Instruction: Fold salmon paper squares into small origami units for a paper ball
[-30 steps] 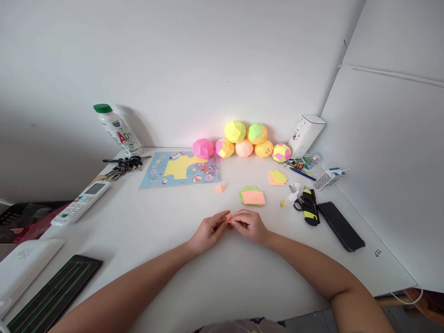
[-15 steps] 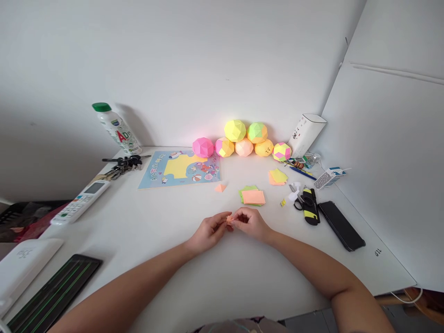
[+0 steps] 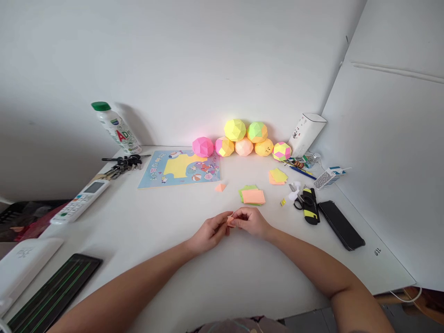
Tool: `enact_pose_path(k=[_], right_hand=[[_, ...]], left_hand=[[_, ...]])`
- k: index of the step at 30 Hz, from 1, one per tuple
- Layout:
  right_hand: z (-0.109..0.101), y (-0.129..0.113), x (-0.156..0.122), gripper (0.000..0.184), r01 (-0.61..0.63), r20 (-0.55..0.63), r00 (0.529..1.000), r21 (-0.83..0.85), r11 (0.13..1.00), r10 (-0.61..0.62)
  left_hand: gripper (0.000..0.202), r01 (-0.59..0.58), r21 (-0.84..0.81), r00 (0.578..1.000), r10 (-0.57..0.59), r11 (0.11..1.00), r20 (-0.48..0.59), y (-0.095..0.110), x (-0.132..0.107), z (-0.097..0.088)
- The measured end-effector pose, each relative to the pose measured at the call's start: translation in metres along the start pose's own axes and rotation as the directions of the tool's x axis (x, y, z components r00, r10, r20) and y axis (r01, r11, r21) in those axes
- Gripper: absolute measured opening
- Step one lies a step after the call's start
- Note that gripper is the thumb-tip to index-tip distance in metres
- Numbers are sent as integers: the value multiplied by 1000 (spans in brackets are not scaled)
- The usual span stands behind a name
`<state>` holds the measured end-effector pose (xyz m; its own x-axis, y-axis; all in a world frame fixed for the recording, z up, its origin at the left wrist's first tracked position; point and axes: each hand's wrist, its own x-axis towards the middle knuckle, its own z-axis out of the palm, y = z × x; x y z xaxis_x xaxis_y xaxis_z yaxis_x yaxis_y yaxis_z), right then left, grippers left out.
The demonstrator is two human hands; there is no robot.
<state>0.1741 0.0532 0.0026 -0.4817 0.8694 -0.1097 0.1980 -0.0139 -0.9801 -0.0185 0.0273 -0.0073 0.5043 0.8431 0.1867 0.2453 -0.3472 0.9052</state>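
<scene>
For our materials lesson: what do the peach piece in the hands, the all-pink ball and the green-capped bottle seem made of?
Peach piece: probably matte paper, judging by its thin, folded look, though partly hidden.
All-pink ball: likely matte folded paper, since flat facets meet at crisp edges.
Green-capped bottle: perhaps smooth plastic, from its opaque white body, though that isn't certain.

The head-worn camera looks forward and down across the desk (image 3: 166, 212) toward the wall (image 3: 187, 60).

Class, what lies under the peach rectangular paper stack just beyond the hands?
Green paper sheets stick out from under the peach stack; what its middle covers cannot be seen.
</scene>
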Motion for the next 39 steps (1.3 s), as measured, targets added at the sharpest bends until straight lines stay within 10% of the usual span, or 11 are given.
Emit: enact_pose_path(k=[21, 39], right_hand=[[-3, -3, 2, 30, 26, 4, 1000, -26, 999, -26], [-4, -3, 0, 29, 37, 7, 999, -76, 996, -37]], left_hand=[[29, 405, -261, 912, -407, 876, 48, 18, 10, -2], [32, 362, -306, 927, -375, 880, 19, 14, 9, -3]])
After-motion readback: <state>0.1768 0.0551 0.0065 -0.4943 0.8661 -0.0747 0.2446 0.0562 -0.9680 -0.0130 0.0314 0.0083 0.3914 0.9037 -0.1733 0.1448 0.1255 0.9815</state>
